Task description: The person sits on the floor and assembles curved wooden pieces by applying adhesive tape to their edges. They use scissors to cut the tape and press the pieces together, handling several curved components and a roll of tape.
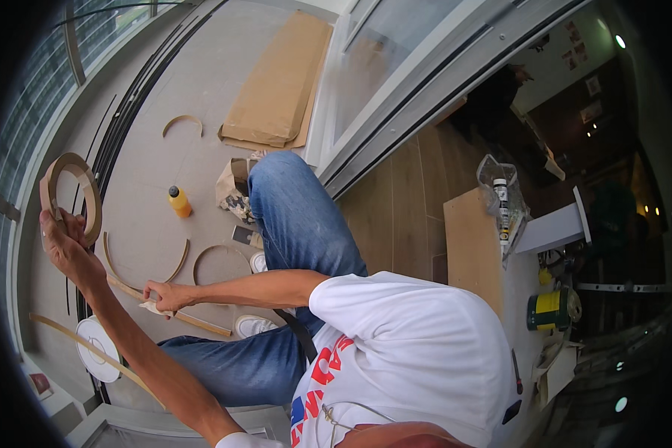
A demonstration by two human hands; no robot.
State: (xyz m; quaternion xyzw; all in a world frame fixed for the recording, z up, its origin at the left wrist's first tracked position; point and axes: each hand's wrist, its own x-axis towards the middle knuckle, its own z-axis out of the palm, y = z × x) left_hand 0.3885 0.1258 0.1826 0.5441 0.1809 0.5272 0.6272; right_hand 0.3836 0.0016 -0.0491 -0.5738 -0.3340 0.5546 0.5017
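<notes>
Raised at the left, my left hand [75,254] is closed round a roll of tan edge banding [92,198], its open ring standing upright. My right hand [173,296] pinches a crumpled white cloth [154,308] against a narrow wood-coloured strip [205,324] that slants in front of my legs. Just beyond that hand lie a bent piece of banding [181,265] and a looped piece [220,249]. A longer tan strip [89,348] runs past a white round disc [95,366] and partly behind my left forearm.
An orange bottle [179,203], a curved offcut [183,117] and flat cardboard [276,82] are on the grey floor. A paper bag [234,187] touches my knee. Long black strips [131,101] line the window side. A sliding glass door [396,60] borders the wood-floored room.
</notes>
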